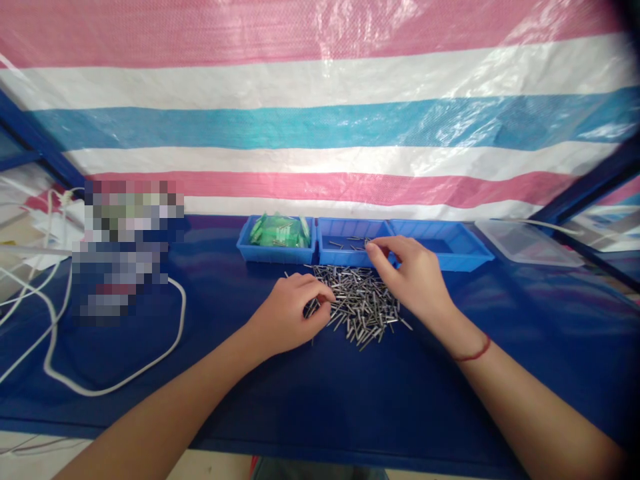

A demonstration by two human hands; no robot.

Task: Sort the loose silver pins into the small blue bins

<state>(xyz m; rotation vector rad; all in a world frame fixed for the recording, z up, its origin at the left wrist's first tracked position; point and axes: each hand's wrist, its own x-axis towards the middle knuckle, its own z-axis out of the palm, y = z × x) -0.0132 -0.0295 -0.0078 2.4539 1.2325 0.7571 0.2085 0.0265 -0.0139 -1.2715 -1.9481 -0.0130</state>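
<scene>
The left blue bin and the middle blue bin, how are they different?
The left blue bin is mostly filled with green packaging, while the middle blue bin holds only a few scattered metal pins. The right hand has its fingertips over the middle blue bin; no hand is at the left blue bin. Both are open-topped and stand in one row on the table.

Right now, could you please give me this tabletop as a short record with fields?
left hand: at the left side of the metal pin pile, fingers curled
right hand: fingertips at the middle bin
held: too small to tell
left bin: green packets
middle bin: a few loose pins
right bin: partly hidden by the right hand
table left: white cable
</scene>
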